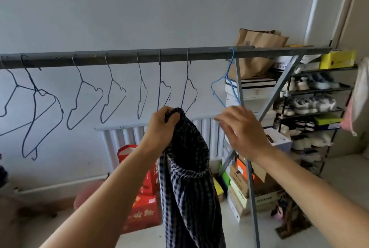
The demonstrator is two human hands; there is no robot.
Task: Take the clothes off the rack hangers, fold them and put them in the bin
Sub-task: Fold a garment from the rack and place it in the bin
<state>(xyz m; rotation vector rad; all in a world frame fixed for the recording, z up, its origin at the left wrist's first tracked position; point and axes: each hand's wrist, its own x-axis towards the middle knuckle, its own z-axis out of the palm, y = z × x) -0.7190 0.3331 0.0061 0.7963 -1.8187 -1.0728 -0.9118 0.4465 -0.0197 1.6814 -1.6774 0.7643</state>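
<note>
**Clothes rack: one garment in hand, eight hangers bare**

- Rack (123, 57): one grey bar across the view, on slanted legs at the right.
- Hangers: seven dark wire hangers (113, 100) counted on the bar, all bare; the two at far left overlap, so that count is unsure. One blue hanger (225, 86), bare, at the right end.
- Checked garment (187, 169): one, dark blue and white, off the hangers, hanging in front of the rack below the bar.
- Left hand (162, 126): fingers curled tight round the garment's top edge.
- Right hand (244, 128): fingers loose and spread, holding nothing, just below the blue hanger; blurred, contact unclear.
- Behind: one radiator (123, 136), one shoe shelf (319, 90), stacked red boxes (144, 205).
</note>
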